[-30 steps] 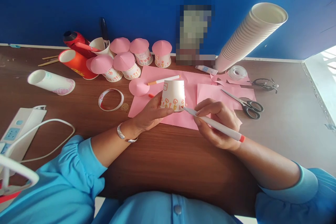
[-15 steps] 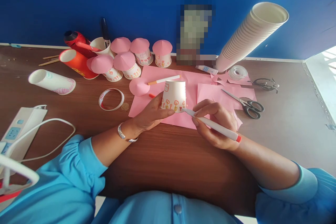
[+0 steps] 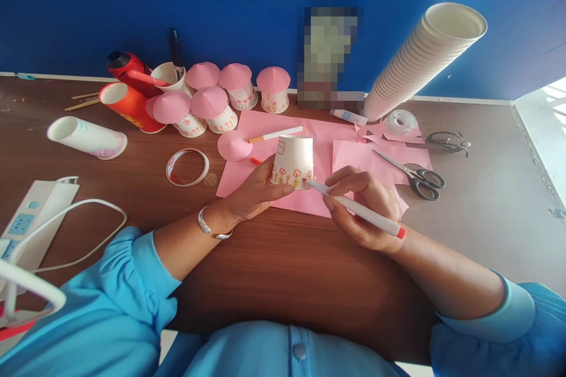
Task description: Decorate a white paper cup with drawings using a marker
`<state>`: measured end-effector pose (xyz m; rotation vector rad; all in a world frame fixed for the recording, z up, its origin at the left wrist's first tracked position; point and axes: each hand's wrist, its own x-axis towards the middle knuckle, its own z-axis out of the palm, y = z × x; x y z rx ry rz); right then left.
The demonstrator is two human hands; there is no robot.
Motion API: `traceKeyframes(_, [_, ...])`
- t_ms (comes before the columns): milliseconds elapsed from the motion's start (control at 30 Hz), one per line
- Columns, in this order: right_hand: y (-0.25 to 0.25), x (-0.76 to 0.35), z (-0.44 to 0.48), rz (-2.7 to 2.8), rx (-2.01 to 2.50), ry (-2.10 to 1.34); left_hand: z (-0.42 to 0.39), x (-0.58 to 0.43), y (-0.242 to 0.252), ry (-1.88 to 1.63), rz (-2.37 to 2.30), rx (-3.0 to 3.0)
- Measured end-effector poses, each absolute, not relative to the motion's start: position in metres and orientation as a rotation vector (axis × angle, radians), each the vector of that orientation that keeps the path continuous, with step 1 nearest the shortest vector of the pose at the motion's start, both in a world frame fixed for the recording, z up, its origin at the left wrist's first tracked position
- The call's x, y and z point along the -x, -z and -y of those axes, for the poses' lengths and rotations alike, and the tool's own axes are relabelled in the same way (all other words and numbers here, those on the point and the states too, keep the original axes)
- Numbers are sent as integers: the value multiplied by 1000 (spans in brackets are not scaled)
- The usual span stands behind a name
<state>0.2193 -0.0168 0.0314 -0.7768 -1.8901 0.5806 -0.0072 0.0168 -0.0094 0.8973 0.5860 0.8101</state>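
Note:
My left hand (image 3: 256, 191) grips an upside-down white paper cup (image 3: 293, 156), its thumb along the lower edge. Red flowers with yellowish stems and a window outline are drawn on the cup. In my right hand (image 3: 365, 206) is a white marker (image 3: 369, 215) with a red end, its tip at the cup's lower right by a small red mark. Beneath them lies pink paper (image 3: 260, 123), with an orange-capped marker (image 3: 277, 134) and a pink paper cone (image 3: 234, 146) on it. Behind stand several decorated cups topped with pink cones (image 3: 273, 80).
Scissors (image 3: 418, 178), a clear tape roll (image 3: 400, 122) and a glue tube (image 3: 348, 116) lie to the right. A tall cup stack (image 3: 424, 59) leans by the blue wall. Leftward are a tape ring (image 3: 187, 167), a red cup (image 3: 132, 107), a lying white cup (image 3: 88, 137) and a power strip (image 3: 33, 218).
Almost nothing differs. Both hands keep their places, and the marker tip stays at the lower right of the cup.

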Motion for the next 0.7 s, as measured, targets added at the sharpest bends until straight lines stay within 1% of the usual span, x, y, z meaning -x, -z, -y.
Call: traceKeyframes(700, [-31,-220,18,1907,814,-536,-16,8,9,-828,-578,-882])
